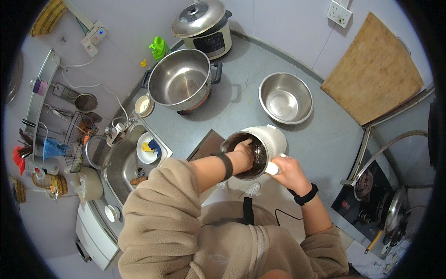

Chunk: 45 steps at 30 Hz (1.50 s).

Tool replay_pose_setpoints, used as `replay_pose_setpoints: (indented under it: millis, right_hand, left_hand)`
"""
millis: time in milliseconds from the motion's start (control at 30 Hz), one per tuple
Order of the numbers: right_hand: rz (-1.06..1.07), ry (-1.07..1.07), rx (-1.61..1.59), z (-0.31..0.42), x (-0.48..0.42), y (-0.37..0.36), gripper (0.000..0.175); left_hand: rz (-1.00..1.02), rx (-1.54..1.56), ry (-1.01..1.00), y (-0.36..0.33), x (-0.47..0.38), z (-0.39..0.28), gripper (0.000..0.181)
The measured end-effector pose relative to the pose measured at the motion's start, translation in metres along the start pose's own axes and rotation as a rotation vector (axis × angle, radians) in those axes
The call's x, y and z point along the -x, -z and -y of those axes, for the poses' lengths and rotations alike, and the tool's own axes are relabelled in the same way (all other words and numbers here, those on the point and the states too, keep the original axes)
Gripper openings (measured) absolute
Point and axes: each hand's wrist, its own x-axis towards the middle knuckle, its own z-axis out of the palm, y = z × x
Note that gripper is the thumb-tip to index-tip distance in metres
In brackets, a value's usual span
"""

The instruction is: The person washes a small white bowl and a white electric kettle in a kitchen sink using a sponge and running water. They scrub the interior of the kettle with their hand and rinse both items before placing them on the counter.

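Note:
A white jug (277,137) with a dark metal-looking interior is tilted near the counter's front edge, its mouth facing left. My right hand (289,172) grips its white handle. Through the mouth reaches my left hand (245,153), with a dark band on the forearm; some fingers are hidden inside, and whether they hold anything cannot be told. Behind the jug sits a stainless steel bowl (285,98). Farther left, a large two-handled steel pot (179,80) stands on the counter, with nothing visible in it.
At the left is a steel sink (122,171) holding a white plate (141,148) with a sponge. A lidded electric cooker (204,29) stands at the back. To the right are a wooden cutting board (376,73) against the wall and a gas stove (366,205). A brown board (205,144) lies by the jug.

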Motion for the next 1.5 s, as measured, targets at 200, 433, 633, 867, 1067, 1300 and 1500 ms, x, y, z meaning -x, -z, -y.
replay_pose_setpoints:
  millis: [200, 433, 633, 867, 1067, 1300, 1500]
  right_hand:
    - [-0.008, 0.041, -0.005, 0.004, -0.001, 0.002, 0.020]
    - [0.000, 0.063, 0.021, 0.005, -0.003, 0.002, 0.016]
    - [0.004, 0.071, 0.043, 0.007, -0.008, 0.000, 0.015]
    - [0.084, 0.108, 0.068, 0.006, -0.008, -0.004, 0.017]
    - [0.074, 0.083, 0.087, 0.009, -0.014, -0.008, 0.018]
    - [0.115, 0.082, 0.082, 0.011, -0.016, -0.007, 0.017]
    - [0.186, 0.097, 0.058, 0.020, -0.025, -0.010, 0.018]
  left_hand:
    - [-0.016, 0.080, 0.067, 0.003, -0.006, 0.000, 0.052]
    - [-0.047, 0.668, 0.045, -0.008, 0.001, 0.003, 0.046]
    - [-0.186, -0.136, 0.119, -0.027, -0.017, -0.005, 0.044]
    - [-0.147, 0.517, -0.028, -0.025, -0.007, -0.002, 0.038]
    - [-0.163, 0.013, 0.078, -0.023, -0.004, -0.008, 0.042]
    - [0.011, 0.395, 0.132, -0.028, -0.001, 0.008, 0.039]
    - [-0.130, 0.162, 0.036, -0.033, 0.000, -0.001, 0.042]
